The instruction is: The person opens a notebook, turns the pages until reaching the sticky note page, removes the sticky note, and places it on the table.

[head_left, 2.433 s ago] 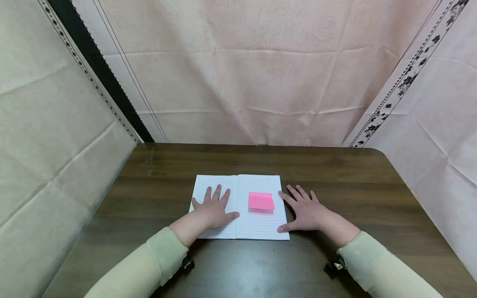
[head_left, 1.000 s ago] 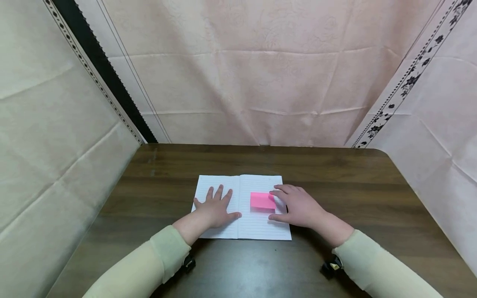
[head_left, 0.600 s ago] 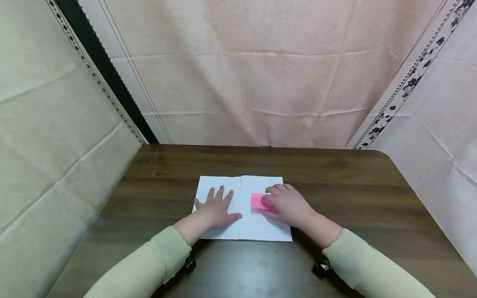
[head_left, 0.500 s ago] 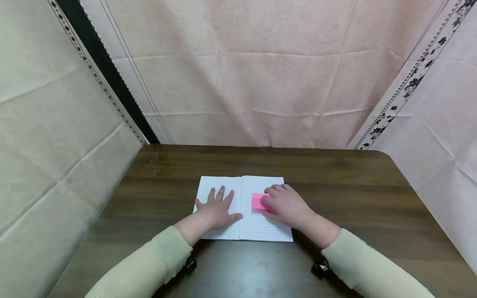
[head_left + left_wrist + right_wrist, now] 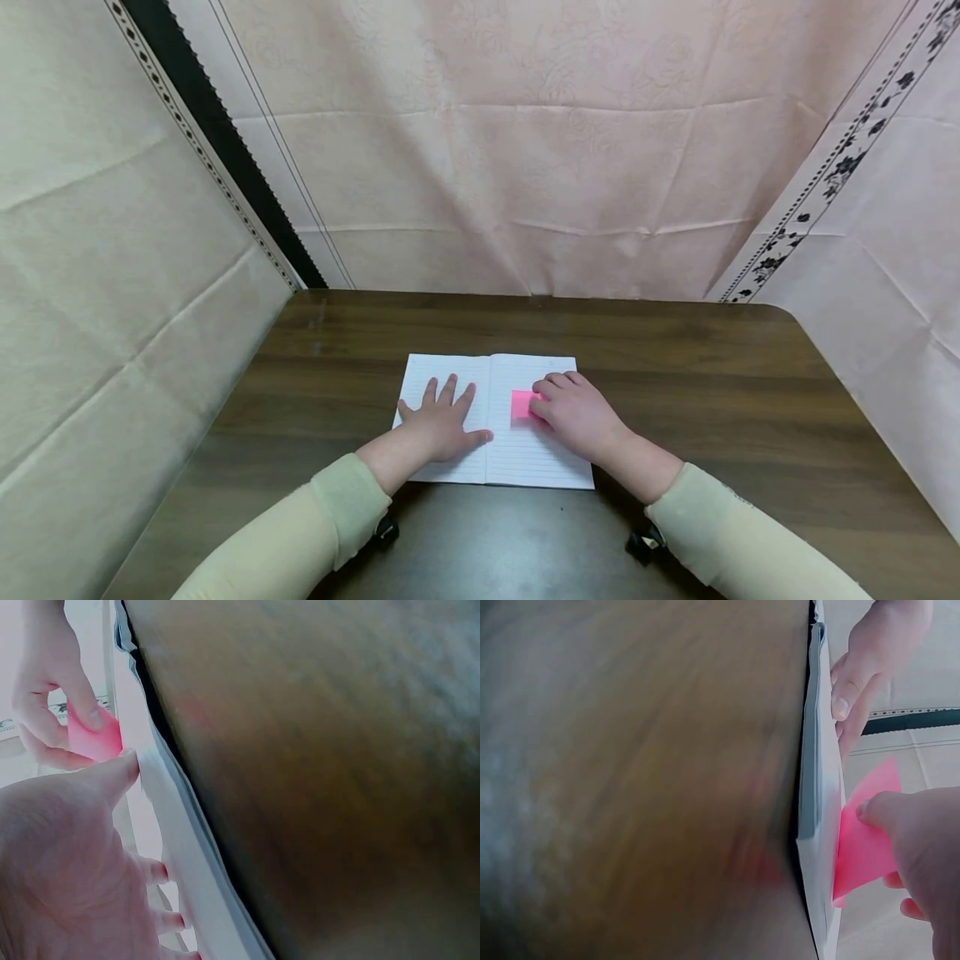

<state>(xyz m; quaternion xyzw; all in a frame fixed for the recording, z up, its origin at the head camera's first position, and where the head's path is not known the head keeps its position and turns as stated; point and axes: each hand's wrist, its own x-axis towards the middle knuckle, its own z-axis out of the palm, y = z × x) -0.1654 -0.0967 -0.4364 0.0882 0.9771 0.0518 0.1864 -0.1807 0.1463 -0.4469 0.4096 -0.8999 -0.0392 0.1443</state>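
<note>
An open lined notebook (image 5: 534,462) lies on the table with a pink sticky note (image 5: 520,405) at its right page. My right hand (image 5: 579,419) pinches the note by its right part, thumb on one face and fingers behind. In the right wrist view the note (image 5: 866,851) bends up off the page, its lower edge still at the paper. My left hand (image 5: 441,427) rests spread on the left page, thumb reaching to the centre fold. The left wrist view shows the left hand (image 5: 64,855) from its palm side, with the note (image 5: 96,739) in the other hand's fingers beyond.
The dark wooden table (image 5: 480,325) extends around the notebook on every side. Pale cloth (image 5: 487,167) hangs behind it and at both sides. A black device (image 5: 643,546) is strapped at the right wrist, another device (image 5: 386,532) at the left.
My right hand has moved left from the notebook's right edge onto the sticky note, and its fingers have closed on it. The left hand stays spread on the left page.
</note>
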